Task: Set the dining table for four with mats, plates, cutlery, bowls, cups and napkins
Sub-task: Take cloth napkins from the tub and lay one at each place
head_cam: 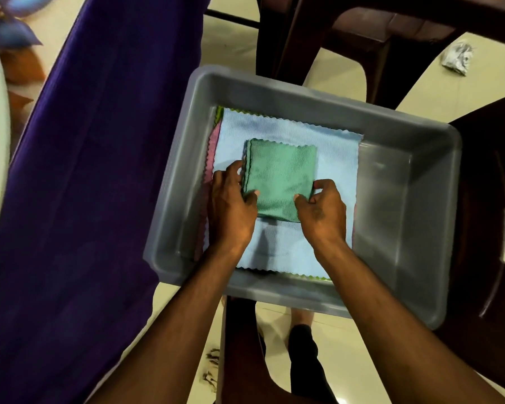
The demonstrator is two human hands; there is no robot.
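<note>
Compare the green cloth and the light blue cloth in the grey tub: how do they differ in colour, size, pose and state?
The green cloth is folded small and lies on top; the light blue cloth is spread flat beneath it and covers far more of the grey tub. The left hand and right hand grip the green cloth's near corners; the blue one is not gripped. Both have a ribbed weave and zigzag-cut edges.

Your tub (405, 158) sits ahead of you on a chair (478, 228), with the draped table (79, 170) just to its left. Inside the tub, flat cloths (289, 249) lie stacked toward the left wall. On that stack rests the folded napkin (280, 176), your left hand (231, 205) at its near-left corner, your right hand (321, 211) at its near-right corner.
</note>
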